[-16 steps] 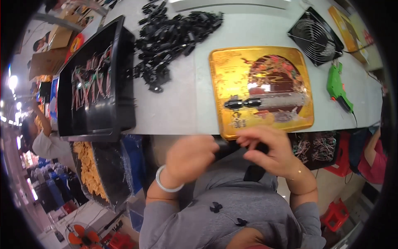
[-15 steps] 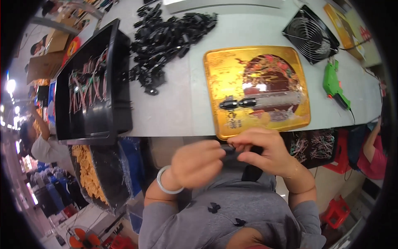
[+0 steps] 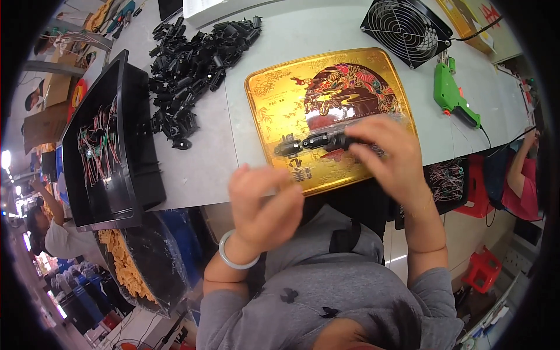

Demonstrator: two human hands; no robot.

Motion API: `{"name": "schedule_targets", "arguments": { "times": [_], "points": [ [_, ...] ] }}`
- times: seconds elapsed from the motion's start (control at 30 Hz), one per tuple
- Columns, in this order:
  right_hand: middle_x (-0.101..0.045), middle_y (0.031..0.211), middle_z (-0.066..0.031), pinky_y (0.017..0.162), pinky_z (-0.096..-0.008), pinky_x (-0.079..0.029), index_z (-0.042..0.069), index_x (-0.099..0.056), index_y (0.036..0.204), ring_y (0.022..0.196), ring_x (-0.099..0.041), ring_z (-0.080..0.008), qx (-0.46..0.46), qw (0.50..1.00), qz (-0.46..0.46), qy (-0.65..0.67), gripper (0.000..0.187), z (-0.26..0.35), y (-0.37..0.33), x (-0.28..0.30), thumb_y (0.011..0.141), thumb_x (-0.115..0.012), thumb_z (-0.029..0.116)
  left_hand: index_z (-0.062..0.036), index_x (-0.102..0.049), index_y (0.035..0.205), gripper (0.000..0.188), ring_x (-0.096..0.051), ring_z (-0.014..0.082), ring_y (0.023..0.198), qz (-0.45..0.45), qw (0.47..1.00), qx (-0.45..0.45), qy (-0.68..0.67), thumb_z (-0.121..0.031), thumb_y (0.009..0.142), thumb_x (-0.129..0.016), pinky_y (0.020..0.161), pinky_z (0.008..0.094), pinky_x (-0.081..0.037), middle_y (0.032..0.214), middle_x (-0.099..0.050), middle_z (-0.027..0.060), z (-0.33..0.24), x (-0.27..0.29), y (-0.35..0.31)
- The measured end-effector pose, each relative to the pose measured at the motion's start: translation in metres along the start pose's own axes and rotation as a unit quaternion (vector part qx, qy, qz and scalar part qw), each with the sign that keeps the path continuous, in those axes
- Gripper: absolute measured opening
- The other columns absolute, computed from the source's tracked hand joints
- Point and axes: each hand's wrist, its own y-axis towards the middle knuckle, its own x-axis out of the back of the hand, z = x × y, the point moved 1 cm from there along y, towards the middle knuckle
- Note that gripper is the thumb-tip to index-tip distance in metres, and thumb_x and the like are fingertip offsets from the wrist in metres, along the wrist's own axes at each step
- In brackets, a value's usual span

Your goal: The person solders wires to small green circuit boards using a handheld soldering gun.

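Over the right part of a gold, patterned rectangular tray (image 3: 274,93), my right hand (image 3: 394,154) pinches a small black plastic part (image 3: 339,140), partly hidden by the fingers. It sits at the end of a short row on the tray, where two more black parts (image 3: 289,148) lie on a clear strip. My left hand (image 3: 262,204), with a pale bangle on its wrist, is raised in front of the tray's near left corner. Motion smears it slightly; its fingers are apart and nothing shows in them.
A pile of black plastic parts (image 3: 192,73) lies at the back left, beside a black bin (image 3: 131,140) of wired pieces. At the right are a fan with a wire grille (image 3: 405,29) and a green glue gun (image 3: 452,96). A red stool (image 3: 483,271) stands on the floor.
My hands have separated. The right one has carried the black part from the table's near edge forward onto the tray, beside the row; the left one has let go and its fingers have opened.
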Motion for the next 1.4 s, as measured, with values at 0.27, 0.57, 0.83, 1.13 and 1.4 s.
{"name": "schedule_targets", "arguments": {
  "times": [0.27, 0.57, 0.83, 1.13, 1.4],
  "points": [
    [-0.055, 0.086, -0.0072, 0.075, -0.0331, -0.043, 0.003, -0.062, 0.087, 0.085, -0.052, -0.0246, 0.003, 0.997, 0.029, -0.065, 0.018, -0.017, 0.011, -0.002, 0.069, -0.065, 0.006, -0.0064, -0.058, 0.088, 0.026, -0.050, 0.0297, 0.095, 0.006, 0.985, 0.161, 0.063, -0.002, 0.063, -0.066, 0.086, 0.0422, -0.037, 0.106, -0.052, 0.0135, 0.031, 0.012, -0.018],
    [-0.053, 0.085, -0.0075, 0.074, -0.0349, -0.042, 0.004, -0.063, 0.088, 0.083, -0.050, -0.0253, 0.045, 0.986, 0.042, -0.156, 0.022, -0.007, 0.013, -0.006, 0.066, -0.066, 0.004, 0.0020, -0.053, 0.097, 0.026, -0.048, 0.0274, 0.097, -0.116, 0.923, 0.301, 0.210, 0.000, 0.072, -0.057, 0.089, 0.0351, -0.037, 0.106, -0.048, 0.0143, 0.055, 0.039, -0.022],
    [-0.054, 0.100, -0.0137, 0.082, -0.0368, -0.041, 0.001, -0.054, 0.106, 0.093, -0.051, -0.0307, 0.028, 0.986, -0.057, -0.153, 0.045, 0.000, -0.007, -0.002, 0.066, -0.070, 0.013, -0.0033, -0.056, 0.098, 0.024, -0.052, 0.0286, 0.092, 0.029, 0.888, 0.350, 0.296, -0.005, 0.074, -0.061, 0.081, 0.0363, -0.041, 0.100, -0.054, 0.0143, 0.090, 0.050, -0.018],
    [-0.058, 0.092, -0.0081, 0.070, -0.0348, -0.045, 0.004, -0.060, 0.096, 0.079, -0.056, -0.0253, 0.110, 0.993, -0.044, -0.003, 0.031, 0.008, -0.026, -0.011, 0.065, -0.067, 0.005, -0.0008, -0.056, 0.089, 0.025, -0.058, 0.0241, 0.081, -0.082, 0.943, 0.314, 0.077, 0.006, 0.067, -0.064, 0.072, 0.0310, -0.046, 0.092, -0.061, 0.0119, 0.066, 0.030, -0.023],
    [-0.058, 0.088, -0.0068, 0.063, -0.0301, -0.049, 0.005, -0.062, 0.097, 0.075, -0.060, -0.0227, 0.064, 0.979, 0.072, 0.179, 0.029, 0.023, -0.030, -0.013, 0.069, -0.069, 0.006, 0.0011, -0.058, 0.092, 0.032, -0.058, 0.0225, 0.065, 0.041, 0.982, -0.083, -0.165, 0.005, 0.062, -0.066, 0.054, 0.0258, -0.047, 0.089, -0.056, 0.0165, -0.008, -0.018, 0.026]
  ]
}}
